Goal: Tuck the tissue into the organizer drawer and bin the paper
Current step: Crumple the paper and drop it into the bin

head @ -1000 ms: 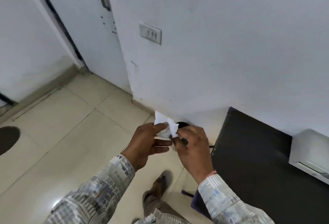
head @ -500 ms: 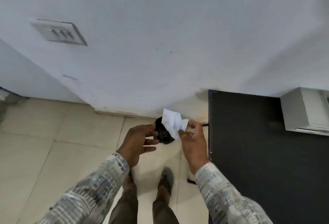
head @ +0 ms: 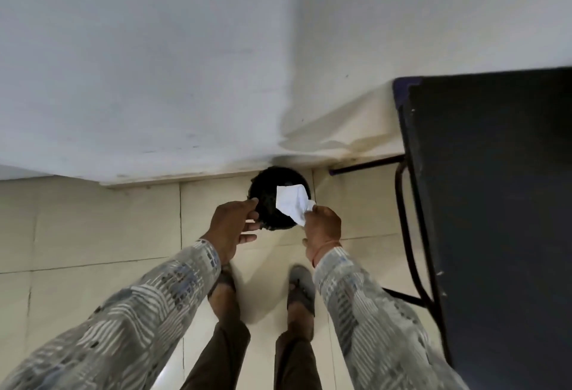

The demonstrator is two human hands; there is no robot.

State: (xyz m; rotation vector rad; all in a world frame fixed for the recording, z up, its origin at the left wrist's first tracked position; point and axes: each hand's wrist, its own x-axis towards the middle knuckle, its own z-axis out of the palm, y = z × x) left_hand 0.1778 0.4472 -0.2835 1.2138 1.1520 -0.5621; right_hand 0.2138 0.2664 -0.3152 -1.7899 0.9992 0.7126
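Note:
A crumpled white paper (head: 291,203) hangs over the mouth of a round black bin (head: 268,191) that stands on the floor against the wall. My right hand (head: 323,230) pinches the paper's lower corner between thumb and fingers. My left hand (head: 232,226) hovers at the bin's left rim, fingers spread and holding nothing. The organizer drawer and the tissue are out of view.
A dark table (head: 495,204) with a thin metal frame (head: 405,222) stands close on the right. A white wall (head: 185,64) rises right behind the bin. My feet (head: 300,287) stand on the beige tiled floor (head: 93,228) just before the bin.
The view has tilted down over the bin. My left hand let go of the paper; my right hand now holds it alone above the bin's opening.

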